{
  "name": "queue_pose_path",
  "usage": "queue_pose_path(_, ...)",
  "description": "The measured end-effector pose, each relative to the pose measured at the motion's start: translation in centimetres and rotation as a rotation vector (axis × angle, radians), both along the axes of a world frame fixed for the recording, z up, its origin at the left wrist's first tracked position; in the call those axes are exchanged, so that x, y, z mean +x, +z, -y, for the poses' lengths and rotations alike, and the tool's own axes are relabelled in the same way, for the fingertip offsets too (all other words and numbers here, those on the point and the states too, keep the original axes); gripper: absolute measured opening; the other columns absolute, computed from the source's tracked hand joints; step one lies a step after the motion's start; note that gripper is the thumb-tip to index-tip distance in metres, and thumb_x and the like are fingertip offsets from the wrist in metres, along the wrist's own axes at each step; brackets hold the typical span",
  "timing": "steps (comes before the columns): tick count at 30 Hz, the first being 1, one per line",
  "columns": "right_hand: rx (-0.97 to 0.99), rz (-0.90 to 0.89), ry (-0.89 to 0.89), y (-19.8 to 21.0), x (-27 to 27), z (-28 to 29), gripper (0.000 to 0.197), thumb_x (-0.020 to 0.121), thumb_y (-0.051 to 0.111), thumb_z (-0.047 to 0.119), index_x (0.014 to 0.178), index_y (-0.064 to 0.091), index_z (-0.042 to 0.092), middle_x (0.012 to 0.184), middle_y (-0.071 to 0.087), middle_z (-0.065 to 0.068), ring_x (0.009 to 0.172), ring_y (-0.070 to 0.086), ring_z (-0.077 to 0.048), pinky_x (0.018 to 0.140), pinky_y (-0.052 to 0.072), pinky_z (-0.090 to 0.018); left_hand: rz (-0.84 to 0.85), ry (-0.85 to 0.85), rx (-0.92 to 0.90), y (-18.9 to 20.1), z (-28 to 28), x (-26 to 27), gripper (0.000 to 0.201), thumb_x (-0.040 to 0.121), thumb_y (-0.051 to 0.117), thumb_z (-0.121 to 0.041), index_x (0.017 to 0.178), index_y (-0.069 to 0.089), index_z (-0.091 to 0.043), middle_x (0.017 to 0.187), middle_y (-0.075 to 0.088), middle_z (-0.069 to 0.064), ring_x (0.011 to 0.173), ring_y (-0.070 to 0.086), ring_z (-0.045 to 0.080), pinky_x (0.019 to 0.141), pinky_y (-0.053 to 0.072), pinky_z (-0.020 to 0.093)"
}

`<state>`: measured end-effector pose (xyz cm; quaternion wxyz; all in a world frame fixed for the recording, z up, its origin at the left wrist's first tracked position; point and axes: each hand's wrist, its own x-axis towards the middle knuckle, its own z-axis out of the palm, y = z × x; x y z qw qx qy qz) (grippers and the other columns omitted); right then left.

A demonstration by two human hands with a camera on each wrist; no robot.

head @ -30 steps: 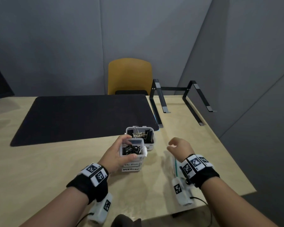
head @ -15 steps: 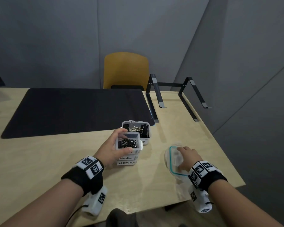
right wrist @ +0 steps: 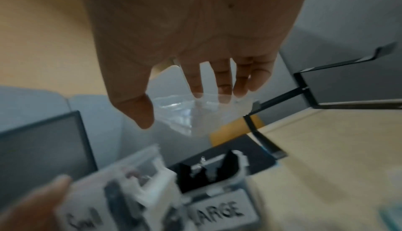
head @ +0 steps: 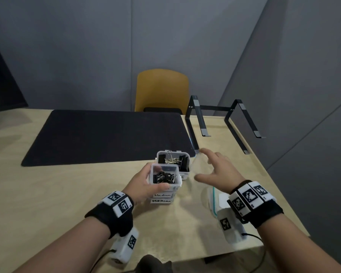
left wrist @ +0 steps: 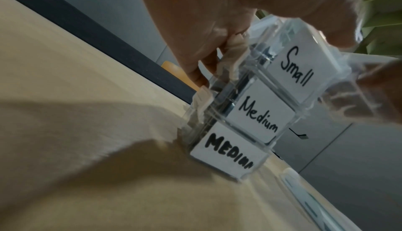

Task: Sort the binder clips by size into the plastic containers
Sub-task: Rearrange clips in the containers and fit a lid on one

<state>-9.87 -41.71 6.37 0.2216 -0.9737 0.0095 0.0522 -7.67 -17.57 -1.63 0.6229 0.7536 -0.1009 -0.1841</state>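
Three clear containers stand stacked on the table: "Small" (head: 164,177) (left wrist: 304,66) on top with small black clips inside, then "Medium" (left wrist: 259,119) and "MEDIUM" (left wrist: 230,155). My left hand (head: 155,179) (left wrist: 272,42) grips the top one at its rim. Behind the stack stands the "LARGE" container (head: 173,160) (right wrist: 217,171), which holds big black clips. My right hand (head: 201,164) (right wrist: 180,104) hovers just right of the containers, fingers spread. It holds a clear lid (right wrist: 195,114) between thumb and fingertips.
A teal-sealed lid (head: 213,200) lies on the table under my right wrist. A black mat (head: 106,134) covers the middle, with a black laptop stand (head: 224,123) at the back right. A yellow chair (head: 161,89) stands behind. The table's right edge runs close to my right arm.
My right hand has risen from the teal-sealed lid near the front edge and moved forward and left toward the containers, now with a clear lid. My left hand has kept its grip.
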Motion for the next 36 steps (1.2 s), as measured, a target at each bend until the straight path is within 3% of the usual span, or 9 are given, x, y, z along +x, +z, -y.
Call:
queue_pose_path(4, 0.196, 0.090, 0.099, 2.1, 0.7, -2.9, 0.074, 0.070, 0.075, 0.036, 0.133, 0.036, 0.033, 0.105, 0.048, 0.008, 0.096, 0.047, -0.007, 0.081, 0.042, -0.017, -0.003, -0.011, -0.009, 0.1, -0.1, 0.3, 0.066, 0.047, 0.077, -0.056, 0.105, 0.054, -0.037, 0.114, 0.061, -0.013, 0.104, 0.060, 0.003, 0.078, 0.049, 0.020)
queue_pose_path(7, 0.357, 0.099, 0.088, 2.5, 1.2, -4.3, 0.067, 0.068, 0.079, 0.025, 0.120, 0.037, 0.028, 0.092, 0.050, 0.017, 0.079, 0.051, 0.006, 0.062, 0.040, -0.004, 0.004, -0.035, 0.000, 0.5, -0.2, 0.4, 0.066, 0.044, 0.079, -0.056, 0.103, 0.055, -0.039, 0.110, 0.063, -0.013, 0.099, 0.060, -0.002, 0.076, 0.046, 0.016)
queue_pose_path(11, 0.518, 0.108, 0.094, 2.4, 1.6, -5.4, 0.072, 0.064, 0.082, 0.021, 0.117, 0.034, 0.028, 0.100, 0.055, 0.006, 0.089, 0.058, -0.007, 0.071, 0.048, -0.019, -0.003, -0.042, 0.015, 0.5, -0.2, 0.5, 0.067, 0.045, 0.083, -0.052, 0.105, 0.055, -0.038, 0.111, 0.063, -0.013, 0.102, 0.060, -0.002, 0.078, 0.047, 0.017)
queue_pose_path(15, 0.760, 0.025, 0.148, 1.6, 1.6, -6.3, 0.074, 0.063, 0.082, 0.008, 0.118, 0.037, 0.030, 0.114, 0.056, -0.005, 0.106, 0.062, -0.018, 0.088, 0.054, -0.034, 0.010, -0.030, 0.027, -0.2, -0.1, 0.5, 0.057, 0.060, 0.087, -0.017, 0.105, 0.056, -0.035, 0.101, 0.068, -0.012, 0.095, 0.062, -0.002, 0.076, 0.048, 0.015)
queue_pose_path(19, 0.875, -0.075, 0.068, -0.3, 1.4, -6.3, 0.069, 0.065, 0.078, -0.008, 0.116, 0.037, 0.014, 0.118, 0.057, -0.008, 0.106, 0.063, -0.022, 0.090, 0.054, -0.040, 0.025, -0.032, 0.004, -0.7, -0.2, 0.3, 0.060, 0.062, 0.087, -0.011, 0.109, 0.057, -0.033, 0.100, 0.069, -0.012, 0.092, 0.063, -0.004, 0.073, 0.047, 0.011)
queue_pose_path(22, 0.786, -0.111, 0.048, -1.2, 1.2, -5.5, 0.065, 0.064, 0.079, -0.006, 0.112, 0.038, 0.010, 0.112, 0.060, -0.009, 0.097, 0.065, -0.020, 0.084, 0.056, -0.035, 0.003, -0.017, -0.028, -0.8, -0.2, 0.3, 0.062, 0.062, 0.086, -0.008, 0.111, 0.057, -0.033, 0.099, 0.070, -0.013, 0.093, 0.065, -0.002, 0.072, 0.050, 0.012)
queue_pose_path(26, 0.421, -0.108, 0.148, -1.4, 1.2, -4.7, 0.069, 0.062, 0.085, 0.016, 0.117, 0.044, 0.024, 0.116, 0.058, 0.004, 0.105, 0.057, -0.013, 0.090, 0.048, -0.025, 0.006, -0.012, -0.042, -1.1, -0.1, 0.2, 0.062, 0.061, 0.087, -0.009, 0.111, 0.058, -0.030, 0.100, 0.071, -0.011, 0.093, 0.066, 0.002, 0.074, 0.053, 0.018)
queue_pose_path(31, 0.074, -0.164, 0.317, -0.7, 1.9, -5.1, 0.085, 0.064, 0.082, 0.041, 0.138, 0.041, 0.033, 0.136, 0.049, 0.010, 0.125, 0.043, -0.008, 0.107, 0.037, -0.032, 0.013, 0.008, -0.051, -1.3, -0.1, 0.2, 0.065, 0.060, 0.089, -0.013, 0.111, 0.056, -0.035, 0.106, 0.069, -0.010, 0.099, 0.065, 0.004, 0.082, 0.053, 0.023)
queue_pose_path(36, -0.234, -0.186, 0.442, 1.4, 2.8, -6.2, 0.079, 0.066, 0.079, 0.046, 0.135, 0.045, 0.029, 0.128, 0.052, 0.006, 0.121, 0.041, -0.016, 0.101, 0.039, -0.035, 0.017, 0.028, -0.052, -1.3, 0.0, 0.1, 0.065, 0.059, 0.089, -0.015, 0.109, 0.056, -0.038, 0.109, 0.067, -0.011, 0.101, 0.064, 0.005, 0.082, 0.053, 0.023)
